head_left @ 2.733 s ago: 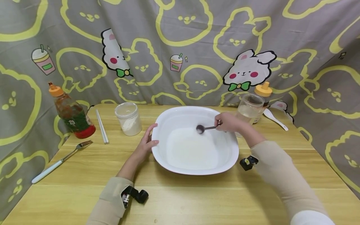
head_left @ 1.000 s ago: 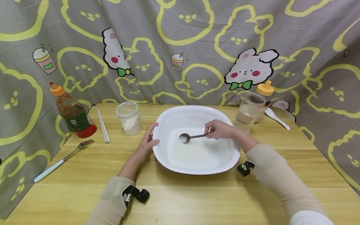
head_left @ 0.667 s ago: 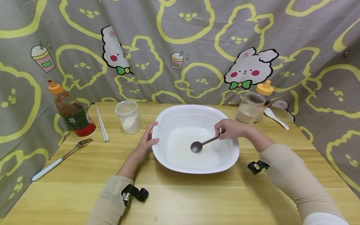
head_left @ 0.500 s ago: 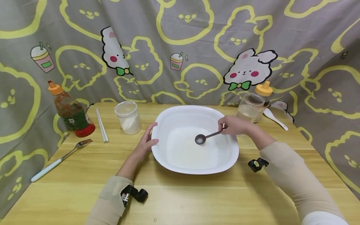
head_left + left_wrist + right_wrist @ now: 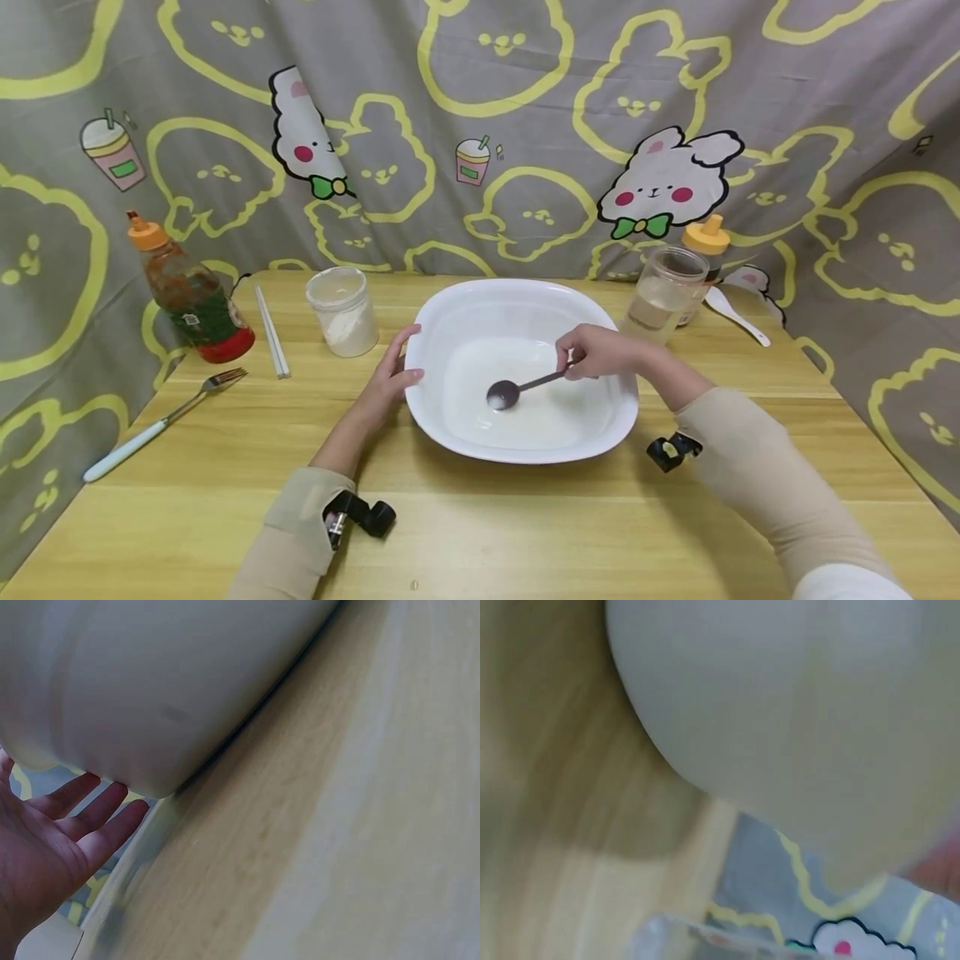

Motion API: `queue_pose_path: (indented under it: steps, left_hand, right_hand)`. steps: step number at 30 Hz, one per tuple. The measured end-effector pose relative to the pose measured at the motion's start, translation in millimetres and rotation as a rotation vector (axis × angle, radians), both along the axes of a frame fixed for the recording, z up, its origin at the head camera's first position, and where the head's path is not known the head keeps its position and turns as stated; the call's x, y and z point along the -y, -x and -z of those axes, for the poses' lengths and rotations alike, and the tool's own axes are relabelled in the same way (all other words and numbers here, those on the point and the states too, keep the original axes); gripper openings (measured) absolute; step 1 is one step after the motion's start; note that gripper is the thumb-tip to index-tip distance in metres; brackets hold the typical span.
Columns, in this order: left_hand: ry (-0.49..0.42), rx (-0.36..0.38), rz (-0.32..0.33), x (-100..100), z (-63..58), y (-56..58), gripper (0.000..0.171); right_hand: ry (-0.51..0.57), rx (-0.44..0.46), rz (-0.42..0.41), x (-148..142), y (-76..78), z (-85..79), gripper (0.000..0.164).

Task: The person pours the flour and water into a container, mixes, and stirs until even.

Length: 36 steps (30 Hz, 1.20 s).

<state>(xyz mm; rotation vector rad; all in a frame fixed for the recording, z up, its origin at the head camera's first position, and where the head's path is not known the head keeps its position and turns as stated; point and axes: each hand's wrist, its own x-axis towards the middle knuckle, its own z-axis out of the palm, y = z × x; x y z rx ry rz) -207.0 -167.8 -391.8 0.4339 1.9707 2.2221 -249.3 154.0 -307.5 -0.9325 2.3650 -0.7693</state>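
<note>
A white basin stands mid-table with whitish, glossy liquid in its bottom. My left hand holds its left side, thumb over the rim. From the left wrist view, that hand's spread fingers touch the outer wall underneath. Over the basin, my right hand pinches the handle of a dark measuring spoon. The spoon's bowl sits low at the liquid, left of the hand, with something whitish in it. In the right wrist view the basin wall hides most of the hand and all of the spoon.
Left lie a fork and chopsticks, near a sauce bottle and a jar of white powder. At right stand a jar of clear liquid and a yellow-capped bottle, beside a white spoon. A patterned curtain hangs behind.
My right hand has swept the measuring spoon about inside the basin, right and then back left and nearer since half a second ago. The left hand stays on the rim.
</note>
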Motion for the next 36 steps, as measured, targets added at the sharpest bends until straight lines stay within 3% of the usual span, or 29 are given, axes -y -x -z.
queue_pose_path:
  steps: [7, 12, 15, 19, 22, 25, 28, 31, 34, 36]
  left_hand:
    - [-0.008, -0.003, 0.007, -1.0, -1.1, 0.2, 0.065]
    - [-0.011, 0.002, 0.007, -0.3, -1.6, -0.8, 0.065]
    - [-0.011, 0.006, 0.006, -0.2, -1.2, -1.2, 0.066]
    - [-0.01, 0.0, 0.011, -0.2, -0.8, -0.6, 0.066]
    - [-0.013, -0.005, 0.019, -0.1, -0.5, 0.3, 0.065]
    - [-0.017, -0.008, 0.022, 0.1, 0.4, 1.3, 0.065]
    - [-0.018, -0.008, 0.021, 0.0, 0.9, 1.9, 0.065]
    - [-0.015, -0.007, 0.019, 0.0, 1.2, 2.0, 0.065]
    - [-0.016, -0.003, 0.013, -0.4, 1.3, 1.8, 0.065]
    - [-0.016, -0.002, 0.01, -0.9, 1.2, 1.6, 0.065]
  right_hand:
    - [-0.152, -0.151, 0.065, -21.7, 4.2, -19.8, 0.011]
    - [-0.145, -0.255, 0.135, -13.1, 11.3, -12.4, 0.01]
    - [-0.066, -0.225, 0.14, -0.7, 12.9, 0.7, 0.006]
    - [0.065, -0.067, 0.106, 12.4, 9.2, 14.9, 0.005]
    - [0.088, 0.037, 0.058, 13.3, 3.1, 16.1, 0.006]
    - [0.049, 0.066, 0.0, 4.7, -2.4, 7.7, 0.005]
    - [-0.03, 0.0, -0.008, -9.3, -5.5, -6.0, 0.007]
    - [-0.109, -0.112, 0.05, -21.4, -5.4, -17.0, 0.009]
    - [-0.153, -0.21, 0.125, -24.5, -2.7, -18.2, 0.009]
    - [-0.134, -0.22, 0.157, -21.1, -0.6, -12.7, 0.007]
